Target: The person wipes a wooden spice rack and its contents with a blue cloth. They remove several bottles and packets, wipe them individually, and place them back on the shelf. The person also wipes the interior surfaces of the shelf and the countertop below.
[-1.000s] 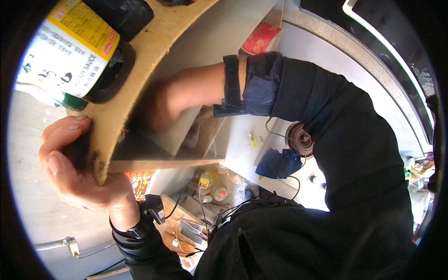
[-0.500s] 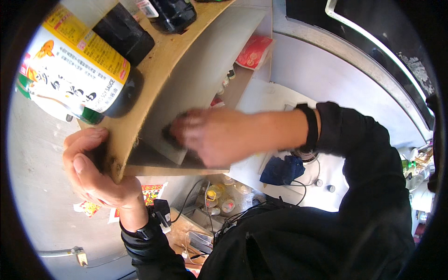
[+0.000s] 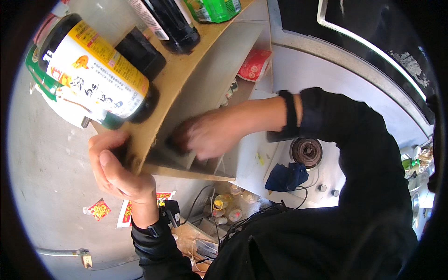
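Note:
A wooden shelf board point(image 3: 154, 107) forms the top of a small cabinet with a grey panel point(image 3: 196, 88) inside. My left hand point(image 3: 116, 172) is closed round the board's near left corner. My right hand point(image 3: 210, 140) reaches into the cabinet, its fingers blurred and curled on a dark wad point(image 3: 177, 139). The wad lies against the grey panel; blur hides its exact kind. Above my left hand stands a soy sauce bottle point(image 3: 100, 77) with a white and yellow label, near the board's edge.
A dark bottle point(image 3: 179, 35) and a green package point(image 3: 214, 10) also stand on the board. Inside the cabinet is a red packet point(image 3: 255, 64). To the right are a dark blue cloth point(image 3: 287, 177) and a round burner point(image 3: 306, 151). Oil bottles point(image 3: 223, 201) stand below.
The view has shifted, so the shelf and bottles appear further right and lower. My right hand has moved slightly along the grey panel. My left hand keeps its hold on the corner.

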### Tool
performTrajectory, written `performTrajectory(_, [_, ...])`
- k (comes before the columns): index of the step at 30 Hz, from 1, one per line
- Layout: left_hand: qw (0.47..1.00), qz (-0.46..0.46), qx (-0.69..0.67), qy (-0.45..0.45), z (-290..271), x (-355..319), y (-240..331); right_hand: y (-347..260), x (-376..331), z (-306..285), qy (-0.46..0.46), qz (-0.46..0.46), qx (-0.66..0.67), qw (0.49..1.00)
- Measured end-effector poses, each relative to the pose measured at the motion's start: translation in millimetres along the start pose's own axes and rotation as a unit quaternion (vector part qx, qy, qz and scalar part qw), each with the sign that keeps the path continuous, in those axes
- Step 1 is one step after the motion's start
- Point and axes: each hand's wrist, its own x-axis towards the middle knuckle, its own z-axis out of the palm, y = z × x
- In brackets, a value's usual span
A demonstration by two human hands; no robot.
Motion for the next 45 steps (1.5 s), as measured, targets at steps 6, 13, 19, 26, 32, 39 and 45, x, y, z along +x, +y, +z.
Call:
performTrajectory(6, [1.0, 0.01, 0.0, -0.007, 0, 4, 0, 33, 51, -32, -0.083, -0.037, -0.091, 0.992])
performTrajectory(13, [1.0, 0.001, 0.021, -0.02, -4, -3, -1, 167, 22, -11, 0.004, 0.145, -0.103, 0.984])
performTrajectory(19, [0.999, -0.004, 0.035, -0.028, -6, -3, 0, 274, -56, -11, 0.036, 0.328, -0.096, 0.939])
performTrajectory(26, [0.999, -0.019, 0.021, -0.03, -4, -2, -3, 331, -76, 4, 0.055, 0.375, -0.087, 0.921])
performTrajectory(32, [0.999, 0.001, 0.046, -0.013, -26, -8, -20, 258, 14, -2, 0.068, 0.231, -0.073, 0.968])
performTrajectory(39, [0.996, 0.001, 0.059, -0.063, -32, -2, -19, 123, 95, -8, 0.124, 0.074, -0.028, 0.989])
performTrajectory(45, [1.0, -0.006, 0.003, -0.01, -29, -6, -29, 74, 129, -2, 0.157, -0.004, -0.001, 0.988])
